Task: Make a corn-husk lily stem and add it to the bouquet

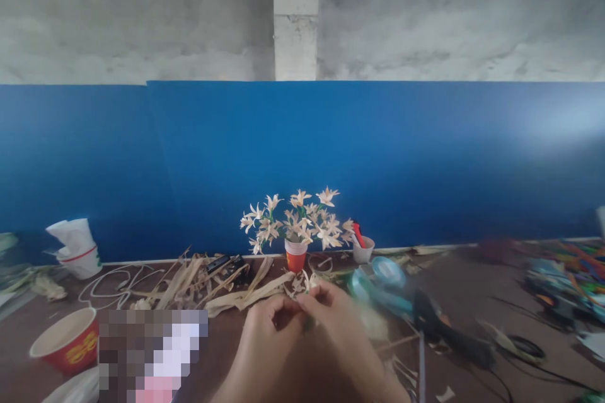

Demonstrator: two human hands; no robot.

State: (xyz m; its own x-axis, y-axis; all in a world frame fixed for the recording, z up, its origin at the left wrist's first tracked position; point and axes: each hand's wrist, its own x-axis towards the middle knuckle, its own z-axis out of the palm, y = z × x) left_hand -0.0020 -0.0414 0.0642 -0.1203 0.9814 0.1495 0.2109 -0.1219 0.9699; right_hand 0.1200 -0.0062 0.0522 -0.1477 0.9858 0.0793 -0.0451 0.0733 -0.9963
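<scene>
My left hand [276, 330] and my right hand [338, 321] meet low in the middle of the head view, above the brown table. Both have thumb and fingers pinched together, the fingertips almost touching. Pale, petal-like bits show just beyond the fingertips and a speck of green between the hands; what they hold is too small and covered to name. Straight behind them stands a red and white paper cup [295, 258] filled with pale handmade flowers [302, 220] on green stems.
Dried husk strips [184, 283] lie left of the hands, near a white cord [118, 283]. A red paper bowl [66, 340] stands at left. To the right are a blue tape roll [388, 272], a small white cup [363, 250] and a blurred black tool [454, 337]. A blue panel [378, 157] closes the back.
</scene>
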